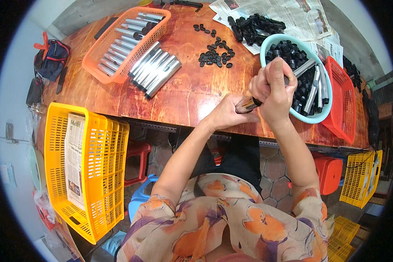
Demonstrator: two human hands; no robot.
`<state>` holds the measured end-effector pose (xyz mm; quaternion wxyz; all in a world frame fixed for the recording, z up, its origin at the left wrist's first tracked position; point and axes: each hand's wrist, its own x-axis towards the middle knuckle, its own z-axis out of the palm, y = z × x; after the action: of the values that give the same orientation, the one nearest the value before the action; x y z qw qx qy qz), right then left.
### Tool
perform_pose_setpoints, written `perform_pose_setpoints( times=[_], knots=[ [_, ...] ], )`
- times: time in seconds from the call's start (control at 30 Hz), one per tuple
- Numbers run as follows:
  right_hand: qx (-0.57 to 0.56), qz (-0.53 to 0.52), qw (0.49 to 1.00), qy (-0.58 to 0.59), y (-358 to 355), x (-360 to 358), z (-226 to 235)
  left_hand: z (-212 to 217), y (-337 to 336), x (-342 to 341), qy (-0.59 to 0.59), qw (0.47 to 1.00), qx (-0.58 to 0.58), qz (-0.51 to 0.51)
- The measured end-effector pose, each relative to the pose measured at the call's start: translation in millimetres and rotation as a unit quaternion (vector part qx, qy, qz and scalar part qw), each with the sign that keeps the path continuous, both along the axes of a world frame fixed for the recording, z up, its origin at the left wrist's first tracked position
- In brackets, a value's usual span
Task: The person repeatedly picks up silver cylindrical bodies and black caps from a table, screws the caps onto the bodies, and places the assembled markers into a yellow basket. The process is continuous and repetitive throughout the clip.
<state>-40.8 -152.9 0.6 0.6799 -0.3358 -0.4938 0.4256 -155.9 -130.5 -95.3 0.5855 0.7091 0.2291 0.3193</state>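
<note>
My left hand [225,114] is closed round a shiny metal tube [244,106] above the table's front part. Close beside it my right hand [274,85] makes a fist, thumb on top, round a dark piece [286,80] that is mostly hidden. A black end [257,101] shows between the tube and the right fist; whether it belongs to the tube or to the dark piece I cannot tell. Just beyond the right hand stands a pale blue basin [329,94] with black fittings [308,83] and several chrome tubes [312,94] in it.
A row of chrome tubes [159,72] lies beside an orange basket [88,56] of tubes. Small black parts [216,53] are scattered mid-table; black fittings [255,27] lie by newspaper [294,19]. A red basket [344,102] leans right of the basin. A yellow crate [105,174] stands left.
</note>
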Motion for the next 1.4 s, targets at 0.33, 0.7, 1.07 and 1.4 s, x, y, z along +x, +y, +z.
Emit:
perform_pose_setpoints(
  times=[0.33,0.7,1.07,1.4],
  knots=[
    [0.024,-0.059,0.998,0.020,2,-15,0,-13,-23,27,-0.009,0.936,0.138,0.325],
    [0.038,-0.074,0.997,-0.005,1,-27,1,-20,-25,21,-0.026,0.917,0.168,0.361],
    [-0.049,-0.028,0.981,0.187,-8,-1,18,-9,-33,-14,0.050,0.938,0.180,0.293],
    [-0.170,-0.035,0.982,0.071,-48,21,-95,38,58,-133,0.302,0.711,0.479,0.417]
  ],
)
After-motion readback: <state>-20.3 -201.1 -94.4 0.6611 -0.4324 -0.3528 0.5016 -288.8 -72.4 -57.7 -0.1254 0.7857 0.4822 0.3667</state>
